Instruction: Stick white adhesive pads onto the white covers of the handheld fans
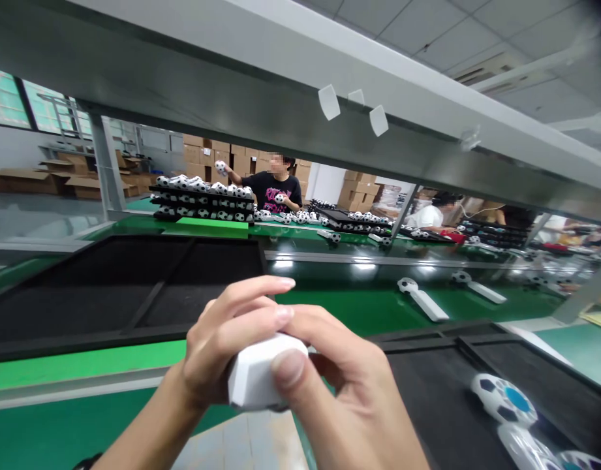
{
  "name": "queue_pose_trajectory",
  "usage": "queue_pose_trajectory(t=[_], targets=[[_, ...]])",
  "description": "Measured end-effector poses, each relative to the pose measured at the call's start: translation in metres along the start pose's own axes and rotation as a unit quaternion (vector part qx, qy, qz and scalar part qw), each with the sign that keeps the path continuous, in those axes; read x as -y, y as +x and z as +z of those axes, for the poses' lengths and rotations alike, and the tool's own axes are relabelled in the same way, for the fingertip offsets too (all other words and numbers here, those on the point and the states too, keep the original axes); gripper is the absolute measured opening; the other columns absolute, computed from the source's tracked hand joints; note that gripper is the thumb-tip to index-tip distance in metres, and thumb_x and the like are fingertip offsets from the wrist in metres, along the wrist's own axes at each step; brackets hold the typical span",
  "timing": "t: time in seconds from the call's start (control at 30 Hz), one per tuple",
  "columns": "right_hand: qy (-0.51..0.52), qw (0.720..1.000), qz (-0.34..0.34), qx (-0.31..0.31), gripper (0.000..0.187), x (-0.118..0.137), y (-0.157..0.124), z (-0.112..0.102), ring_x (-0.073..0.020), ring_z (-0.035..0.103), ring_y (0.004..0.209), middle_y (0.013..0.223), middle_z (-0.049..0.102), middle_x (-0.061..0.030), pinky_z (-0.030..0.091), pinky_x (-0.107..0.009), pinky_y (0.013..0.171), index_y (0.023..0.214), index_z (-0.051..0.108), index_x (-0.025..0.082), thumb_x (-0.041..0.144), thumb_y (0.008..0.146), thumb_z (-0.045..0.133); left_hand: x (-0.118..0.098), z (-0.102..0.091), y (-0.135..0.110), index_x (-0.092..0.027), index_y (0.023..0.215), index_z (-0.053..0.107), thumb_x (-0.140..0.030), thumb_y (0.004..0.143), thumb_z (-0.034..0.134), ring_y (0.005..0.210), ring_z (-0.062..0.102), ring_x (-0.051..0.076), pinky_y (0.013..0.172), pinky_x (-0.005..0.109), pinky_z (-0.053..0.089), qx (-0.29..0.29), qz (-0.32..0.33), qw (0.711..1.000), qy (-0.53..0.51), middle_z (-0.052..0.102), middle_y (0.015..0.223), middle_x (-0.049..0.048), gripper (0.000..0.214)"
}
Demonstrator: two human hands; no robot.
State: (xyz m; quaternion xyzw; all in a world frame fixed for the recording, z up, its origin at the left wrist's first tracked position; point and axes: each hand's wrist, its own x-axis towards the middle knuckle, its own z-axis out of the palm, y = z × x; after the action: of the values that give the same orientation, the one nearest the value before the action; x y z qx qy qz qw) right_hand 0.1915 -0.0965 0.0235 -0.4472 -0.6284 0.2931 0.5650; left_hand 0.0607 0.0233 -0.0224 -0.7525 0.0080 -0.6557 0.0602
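Above the green desk (85,364), between two black trays (85,343), a white faceted plastic piece (254,378) is held up in both hands. The left hand (231,333) curls its fingers (246,307) narrowly over the top, while the right hand (344,385) presses its thumb (288,367) against the front face, a firm two-handed hold. Blue-centred football-patterned balls (503,399) lie in the right tray; farther off, a co-worker (280,192) lifts a ball beside a stacked rack (202,205).
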Motion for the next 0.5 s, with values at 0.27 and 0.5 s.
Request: queue_pose_trajectory(t=[0.27, 0.5], targets=[[0.071, 0.996, 0.033, 0.046, 0.036, -0.007, 0.002, -0.004, -0.0116, 0.058, 0.07, 0.096, 0.073, 0.0004, 0.047, -0.021, 0.064, 0.101, 0.077, 0.028, 0.053, 0.098, 0.052, -0.006, 0.009, 0.003, -0.015, 0.124, 0.054, -0.046, 0.09, 0.068, 0.104, 0.069, 0.021, 0.072, 0.024, 0.063, 0.017, -0.014, 0.999, -0.049, 0.067, 0.111, 0.0141, 0.048], [0.06, 0.992, 0.039, 0.104, 0.013, 0.004, 0.005, 0.0, -0.0144, 0.059, 0.081, 0.09, 0.066, 0.0044, 0.046, -0.02, 0.068, 0.096, 0.074, 0.027, 0.027, 0.085, 0.068, -0.008, 0.003, -0.002, -0.016, 0.131, 0.054, -0.036, 0.094, 0.065, 0.104, 0.068, 0.021, 0.076, 0.027, 0.064, 0.007, -0.028, 0.995, -0.095, 0.063, 0.127, 0.0143, 0.043]])
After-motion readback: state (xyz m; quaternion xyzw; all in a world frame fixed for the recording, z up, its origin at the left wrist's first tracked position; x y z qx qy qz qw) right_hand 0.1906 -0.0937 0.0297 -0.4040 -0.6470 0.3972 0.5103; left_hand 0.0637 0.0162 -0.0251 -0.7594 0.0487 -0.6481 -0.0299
